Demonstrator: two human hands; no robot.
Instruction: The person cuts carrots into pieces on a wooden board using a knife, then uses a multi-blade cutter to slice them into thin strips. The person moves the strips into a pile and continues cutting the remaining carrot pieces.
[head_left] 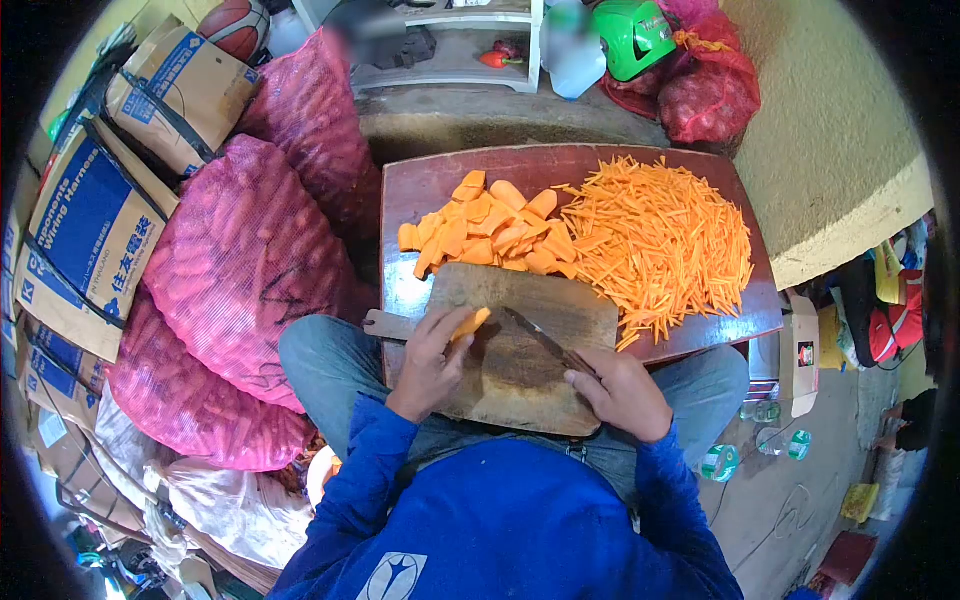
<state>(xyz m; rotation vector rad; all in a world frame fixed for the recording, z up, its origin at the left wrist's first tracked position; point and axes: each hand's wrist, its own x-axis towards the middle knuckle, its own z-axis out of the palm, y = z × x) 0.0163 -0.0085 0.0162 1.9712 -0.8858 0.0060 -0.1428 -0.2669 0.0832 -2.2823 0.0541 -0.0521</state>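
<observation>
My left hand (432, 362) holds an orange carrot piece (472, 323) above the left half of a worn wooden cutting board (480, 390). In my right hand (625, 392) is the handle of a knife (540, 335), its dark blade pointing up and left over the board, apart from the carrot piece. Beyond the board, thick carrot slices (500, 225) lie heaped on the left of a dark red table (430, 170). A large pile of thin carrot sticks (660, 240) covers the right side.
Pink mesh sacks (245, 260) and cardboard boxes (95, 235) stand at the left. A white shelf (455, 75), a green helmet (635, 38) and a red mesh bag (710, 95) are behind the table. Plastic bottles (720, 462) lie on the floor at right.
</observation>
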